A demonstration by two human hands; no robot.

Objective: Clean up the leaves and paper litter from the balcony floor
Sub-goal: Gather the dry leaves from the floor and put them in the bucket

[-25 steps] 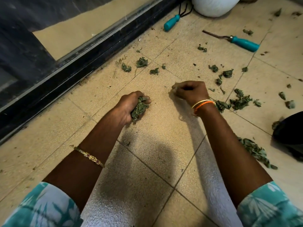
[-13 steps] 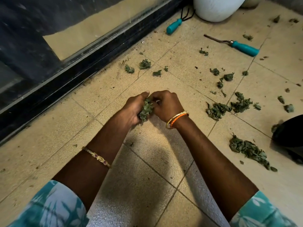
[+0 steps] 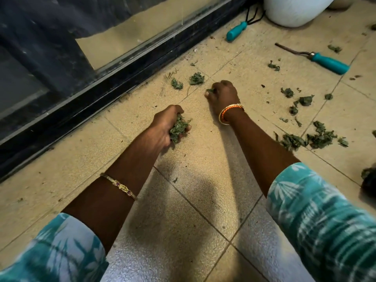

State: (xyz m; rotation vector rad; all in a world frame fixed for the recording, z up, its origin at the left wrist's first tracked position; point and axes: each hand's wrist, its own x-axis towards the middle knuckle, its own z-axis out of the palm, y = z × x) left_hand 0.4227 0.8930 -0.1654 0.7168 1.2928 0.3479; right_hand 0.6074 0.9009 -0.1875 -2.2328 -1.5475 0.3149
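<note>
In the head view, the left hand (image 3: 169, 124) was curled tight around a bunch of dried leaves (image 3: 179, 128) at mid-frame, its fingers clamped on the wad with scraps poking out below the palm. The right hand (image 3: 222, 92), just above and right of it, pinched a small leaf bit (image 3: 209, 90) against the balcony floor (image 3: 203, 200), fingers bent together around it.

The likeliest slip looked to be spillage: the left hand's wad seemed nearly full, so pressing more in could crumble brittle pieces back onto the tiles. Fine crumbs might also lodge in the grout lines or the dark door track (image 3: 101, 98) at upper left.

Two loose leaf clumps (image 3: 196, 78) lay just above the right hand, near the track. A larger leaf pile (image 3: 317, 137) sat at the right edge, with scattered bits above it. Two teal-handled garden tools lay at upper right, a hand rake (image 3: 237, 32) beside the white pot (image 3: 293, 13) and a weeder (image 3: 329, 63) among the litter, which would need lifting or working around. No paper litter could be made out.
</note>
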